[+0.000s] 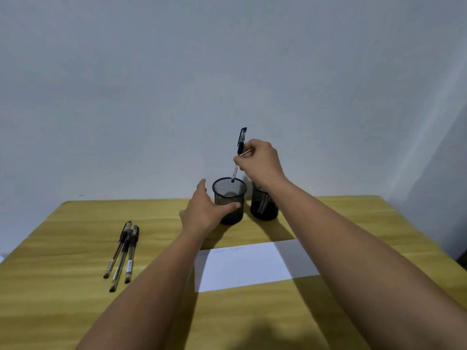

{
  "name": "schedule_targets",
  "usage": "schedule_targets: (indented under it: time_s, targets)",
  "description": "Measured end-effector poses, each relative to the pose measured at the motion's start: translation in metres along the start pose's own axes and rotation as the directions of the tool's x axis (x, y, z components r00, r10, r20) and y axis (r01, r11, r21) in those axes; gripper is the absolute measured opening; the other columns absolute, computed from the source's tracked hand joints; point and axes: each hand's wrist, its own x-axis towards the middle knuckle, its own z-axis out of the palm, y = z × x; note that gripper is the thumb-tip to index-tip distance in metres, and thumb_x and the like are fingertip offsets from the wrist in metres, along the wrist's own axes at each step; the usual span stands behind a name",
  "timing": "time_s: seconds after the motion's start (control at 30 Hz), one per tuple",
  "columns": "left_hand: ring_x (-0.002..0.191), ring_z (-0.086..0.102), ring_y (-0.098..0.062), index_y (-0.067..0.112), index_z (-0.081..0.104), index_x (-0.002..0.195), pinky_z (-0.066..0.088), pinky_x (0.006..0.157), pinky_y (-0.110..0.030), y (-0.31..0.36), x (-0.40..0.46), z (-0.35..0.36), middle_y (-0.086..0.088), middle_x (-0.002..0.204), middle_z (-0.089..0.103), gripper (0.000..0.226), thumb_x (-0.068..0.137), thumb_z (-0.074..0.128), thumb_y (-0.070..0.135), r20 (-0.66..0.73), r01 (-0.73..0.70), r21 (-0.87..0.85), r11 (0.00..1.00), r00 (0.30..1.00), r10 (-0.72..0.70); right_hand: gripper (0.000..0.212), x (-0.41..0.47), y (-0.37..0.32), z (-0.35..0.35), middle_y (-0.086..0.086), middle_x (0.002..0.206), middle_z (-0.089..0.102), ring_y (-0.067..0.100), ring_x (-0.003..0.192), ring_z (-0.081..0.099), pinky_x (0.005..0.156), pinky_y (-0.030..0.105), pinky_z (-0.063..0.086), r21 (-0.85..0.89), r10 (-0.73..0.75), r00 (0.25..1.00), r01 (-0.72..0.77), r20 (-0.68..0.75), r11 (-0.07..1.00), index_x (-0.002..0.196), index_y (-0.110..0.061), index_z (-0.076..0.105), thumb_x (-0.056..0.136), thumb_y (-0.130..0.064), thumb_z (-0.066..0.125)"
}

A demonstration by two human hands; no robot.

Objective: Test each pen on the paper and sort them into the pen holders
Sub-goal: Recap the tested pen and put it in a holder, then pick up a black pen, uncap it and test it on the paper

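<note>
Two black mesh pen holders stand at the back of the wooden table. My left hand (202, 210) grips the side of the left holder (230, 195). My right hand (260, 160) pinches a capped black pen (239, 152) upright, its lower end just inside the left holder's rim. The right holder (264, 207), partly hidden behind my right forearm, has at least one pen in it. Three capped pens (122, 253) lie side by side at the left of the table. A white sheet of paper (252, 266) with faint scribbles near its top edge lies in the middle.
The table (75, 286) is light wood, with its back edge against a plain white wall (227, 72). Both my forearms reach across the table, and the right one passes over the paper's right end.
</note>
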Motion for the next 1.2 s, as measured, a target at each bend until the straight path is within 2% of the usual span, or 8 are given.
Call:
schedule_targets:
  time_s: [0.23,0.4,0.5,0.63,0.73,0.87,0.97,1.2]
  targets:
    - [0.111,0.066,-0.016,0.035,0.052,0.125,0.044,0.097,-0.043,-0.001,-0.01,0.013,0.016,0.114,0.071,0.071,0.066,0.076,0.067,-0.114,-0.111,-0.004,0.994,0.987,0.11,0.016,-0.004,0.013,0.026,-0.006,0.08,0.07,0.024,0.088,0.072,0.076,0.033,0.057,-0.212,0.077,0.99,-0.05,0.119,0.976,0.076,-0.023,0.067,0.079,-0.025,0.083]
    - [0.109,0.066,-0.017,0.035,0.053,0.118,0.045,0.097,-0.044,0.002,-0.01,0.007,0.018,0.113,0.07,0.064,0.065,0.072,0.067,-0.102,-0.115,0.031,0.993,0.988,0.118,0.026,-0.012,0.012,0.031,0.003,0.112,0.08,0.024,0.107,0.074,0.093,0.038,0.06,-0.254,0.106,0.982,-0.063,0.157,0.965,0.106,-0.02,0.08,0.084,-0.033,0.086]
    - [0.115,0.064,-0.018,0.035,0.052,0.129,0.046,0.098,-0.046,0.003,-0.011,0.0,0.016,0.124,0.067,0.073,0.067,0.075,0.066,-0.059,-0.101,0.036,0.994,0.993,0.103,0.035,-0.019,0.005,0.026,0.003,0.119,0.078,0.024,0.112,0.072,0.097,0.038,0.058,-0.243,0.089,0.984,-0.05,0.151,0.969,0.119,-0.018,0.078,0.088,-0.035,0.082]
    - [0.12,0.06,-0.018,0.032,0.039,0.15,0.051,0.098,-0.046,0.002,-0.021,-0.027,0.008,0.14,0.059,0.098,0.067,0.076,0.07,-0.005,-0.1,0.019,0.995,0.995,0.1,0.023,-0.038,-0.013,0.018,-0.001,0.108,0.079,0.02,0.101,0.074,0.091,0.038,0.061,-0.149,0.017,0.997,-0.006,0.069,0.989,0.113,-0.021,0.079,0.093,-0.032,0.074]
    - [0.121,0.06,-0.016,0.03,0.049,0.145,0.053,0.095,-0.043,-0.008,-0.029,-0.063,0.008,0.135,0.062,0.075,0.082,0.068,0.066,-0.044,-0.136,0.062,0.989,0.989,0.139,0.01,-0.055,-0.031,0.021,-0.006,0.087,0.077,0.016,0.084,0.073,0.079,0.035,0.061,-0.08,-0.019,0.999,0.023,0.05,0.996,0.095,-0.024,0.079,0.093,-0.029,0.071]
    - [0.118,0.061,-0.015,0.028,0.062,0.132,0.053,0.095,-0.04,-0.04,-0.034,-0.115,0.008,0.131,0.066,0.04,0.094,0.062,0.04,-0.066,-0.155,0.216,0.964,0.983,0.172,0.01,-0.084,-0.053,0.043,-0.009,0.078,0.074,0.018,0.082,0.073,0.076,0.034,0.06,-0.054,-0.025,0.983,0.035,0.18,0.998,0.079,-0.023,0.076,0.087,-0.025,0.07]
    - [0.122,0.059,-0.018,0.028,0.066,0.128,0.051,0.097,-0.041,-0.071,-0.039,-0.144,0.007,0.135,0.064,0.036,0.093,0.059,0.023,-0.035,-0.158,0.334,0.929,0.983,0.18,0.011,-0.109,-0.058,0.077,-0.005,0.079,0.078,0.019,0.082,0.075,0.082,0.036,0.063,-0.119,-0.012,0.932,0.059,0.363,0.991,0.074,-0.024,0.075,0.085,-0.023,0.073]
    - [0.122,0.059,-0.021,0.035,0.07,0.122,0.049,0.091,-0.041,-0.128,-0.046,-0.157,0.015,0.134,0.065,0.03,0.095,0.057,0.03,0.111,-0.252,0.596,0.763,0.966,0.233,0.029,-0.157,-0.055,0.144,0.002,0.092,0.079,0.026,0.09,0.073,0.081,0.038,0.061,-0.239,0.073,0.81,0.084,0.582,0.967,0.083,-0.016,0.074,0.082,-0.043,0.084]
